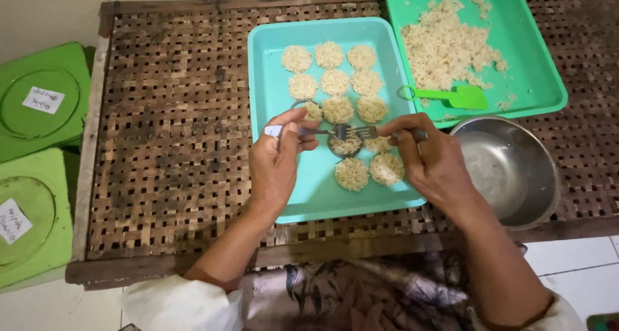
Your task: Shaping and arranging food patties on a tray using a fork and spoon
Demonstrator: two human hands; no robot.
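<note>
A light blue tray (271,79) lies on a woven bamboo table (174,125) and carries several round flat patties of pale shredded noodle (334,81). My left hand (277,163) is closed on a fork handle, my right hand (429,157) on a second fork. The two forks (353,132) meet tines to tines above a small round mould (344,146) filled with the same noodle mix. Two finished patties (351,174) lie just below the mould.
A green tray (535,79) behind on the right holds a loose heap of noodle mix (445,44) and a green spatula (461,97). A steel bowl (509,170) sits at the right. Two green lidded containers (39,99) stand left of the table.
</note>
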